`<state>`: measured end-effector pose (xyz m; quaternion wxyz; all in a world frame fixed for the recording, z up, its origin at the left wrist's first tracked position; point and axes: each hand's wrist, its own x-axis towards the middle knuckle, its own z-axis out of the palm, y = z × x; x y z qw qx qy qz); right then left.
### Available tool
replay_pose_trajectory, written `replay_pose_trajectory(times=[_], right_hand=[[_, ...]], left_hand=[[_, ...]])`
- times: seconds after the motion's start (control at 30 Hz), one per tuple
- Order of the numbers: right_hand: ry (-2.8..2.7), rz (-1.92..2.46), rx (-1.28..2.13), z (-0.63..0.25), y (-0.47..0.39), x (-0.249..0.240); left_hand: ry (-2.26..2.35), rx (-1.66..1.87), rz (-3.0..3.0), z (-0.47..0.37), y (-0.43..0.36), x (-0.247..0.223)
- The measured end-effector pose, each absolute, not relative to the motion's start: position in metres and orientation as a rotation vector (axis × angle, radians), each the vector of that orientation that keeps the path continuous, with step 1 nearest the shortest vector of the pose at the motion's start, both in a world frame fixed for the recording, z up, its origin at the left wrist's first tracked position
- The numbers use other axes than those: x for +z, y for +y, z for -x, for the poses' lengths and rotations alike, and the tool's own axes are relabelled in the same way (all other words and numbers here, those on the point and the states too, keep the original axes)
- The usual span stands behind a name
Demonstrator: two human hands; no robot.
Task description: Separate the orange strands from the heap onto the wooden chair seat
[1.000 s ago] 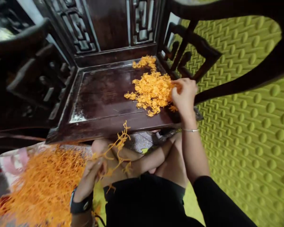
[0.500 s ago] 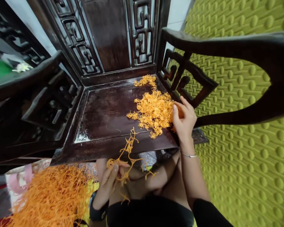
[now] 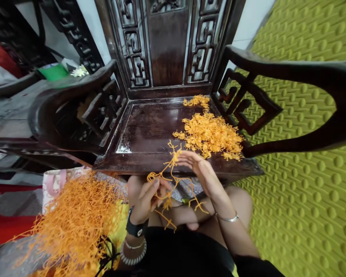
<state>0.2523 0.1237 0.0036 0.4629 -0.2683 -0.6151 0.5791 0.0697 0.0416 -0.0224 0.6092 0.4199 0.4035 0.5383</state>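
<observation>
My left hand pinches a tangled orange strand bunch just below the front edge of a dark carved wooden chair seat. My right hand is beside it with its fingers spread, touching the top of the same strands. A heap of short orange pieces lies on the right side of the seat, with a smaller clump behind it. A big loose mass of long orange strands lies at my lower left.
The chair has curved armrests on both sides and a carved back. A green bumpy mat covers the floor at right. A pink-handled bag sits behind the strand mass. Dark furniture and a green object stand at left.
My right hand left the heap on the seat and came back to the strands in my left hand. The left hand rose with its bunch. The view tilted up and shifted left.
</observation>
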Motion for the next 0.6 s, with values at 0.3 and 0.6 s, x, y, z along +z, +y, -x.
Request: replay_pose_trajectory(times=[0.3, 0.6], right_hand=[[-1.812, 0.942, 0.674, -0.240, 0.110, 0.018], [-1.498, 1.055, 0.771, -0.225, 0.087, 0.020]], left_hand=[[0.994, 1.140, -1.072, -0.074, 0.038, -0.016], [1.236, 0.936, -1.448, -0.088, 0.023, -0.020]])
